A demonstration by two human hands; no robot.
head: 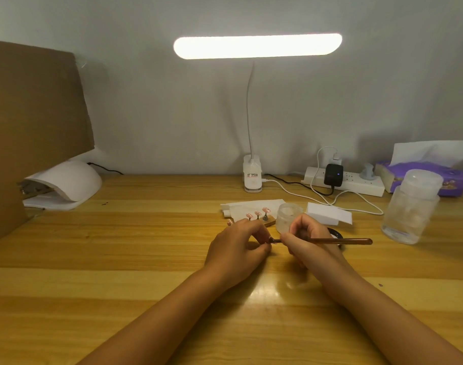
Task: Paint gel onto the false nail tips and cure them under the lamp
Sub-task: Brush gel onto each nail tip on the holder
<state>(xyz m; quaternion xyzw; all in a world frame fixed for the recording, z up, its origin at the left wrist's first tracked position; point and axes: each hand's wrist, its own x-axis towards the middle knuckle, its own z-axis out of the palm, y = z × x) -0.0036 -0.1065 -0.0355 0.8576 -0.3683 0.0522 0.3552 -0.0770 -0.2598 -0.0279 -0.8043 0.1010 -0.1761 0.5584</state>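
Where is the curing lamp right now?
Head view: the curing lamp sits far left at the back of the table, beside the cardboard box.

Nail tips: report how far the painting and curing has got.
Done, apparently: three tips on the stand already look pink. In hand: the right hand holds the brush, its tip meeting a small item pinched by the left hand; fingers hide what it is. Left: curing. The white curing lamp sits at the far left, with no tips visible at it.
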